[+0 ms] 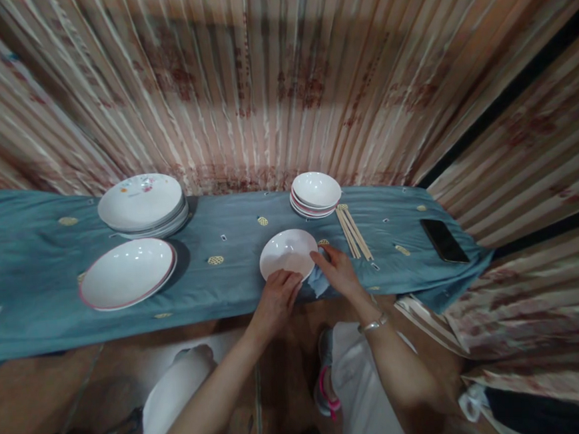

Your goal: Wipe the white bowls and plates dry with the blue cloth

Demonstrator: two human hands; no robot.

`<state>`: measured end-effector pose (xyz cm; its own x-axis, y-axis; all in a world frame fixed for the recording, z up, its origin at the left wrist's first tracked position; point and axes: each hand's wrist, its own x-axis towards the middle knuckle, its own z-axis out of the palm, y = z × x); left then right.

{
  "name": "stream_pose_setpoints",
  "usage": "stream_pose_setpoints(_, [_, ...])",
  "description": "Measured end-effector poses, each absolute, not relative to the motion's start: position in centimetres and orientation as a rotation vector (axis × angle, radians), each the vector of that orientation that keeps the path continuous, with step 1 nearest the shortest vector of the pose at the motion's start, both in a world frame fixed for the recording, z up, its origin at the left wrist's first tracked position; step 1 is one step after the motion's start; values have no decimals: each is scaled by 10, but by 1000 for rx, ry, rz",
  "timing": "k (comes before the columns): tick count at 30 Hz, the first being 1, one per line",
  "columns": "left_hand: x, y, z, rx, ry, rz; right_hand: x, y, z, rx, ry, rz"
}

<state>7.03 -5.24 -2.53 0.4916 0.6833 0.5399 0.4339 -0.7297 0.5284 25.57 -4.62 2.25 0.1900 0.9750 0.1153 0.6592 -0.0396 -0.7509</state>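
Head view: your left hand, fingers curled together over the near rim, appears to have hold of a white round glossy ceramic bowl; its thumb cannot be made out clearly. Your right hand, partly closed, has hold of a light-blue soft fabric cloth, thumb at the bowl's right rim. The bowl thus lies between and just beyond both hands, above a teal patterned fabric tablecloth. Judged from this pose, you are at the wiping step; the next move calls for a steady left grip while your right draws the cloth along the rim, with care that the smooth glaze does not slip.

Beyond your right hand, note a stack of small white pink-rimmed bowls and pale slender wooden-looking chopsticks; farther right, a black flat rectangular phone shows no legible brand. Well left of your left hand, a stack of large white floral plates bears a tiny mark under its flowers, too small to read.
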Motion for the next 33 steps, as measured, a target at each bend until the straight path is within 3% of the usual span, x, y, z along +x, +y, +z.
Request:
stream_pose_setpoints(8, [64,-52,-24,2238,1046,1173,270,-45,11,-1805,-1544,549])
stream_pose_setpoints(13, [58,-39,-33,1519,1319,1331,276,-46,7,-1755,-1481,602])
stream_pose_setpoints(19, [65,-39,-15,912,1090,1226,281,-45,8,-1594,-1378,621])
stream_pose_setpoints(33, [108,9,40,886,905,1297,288,-31,37,-1345,-1134,509])
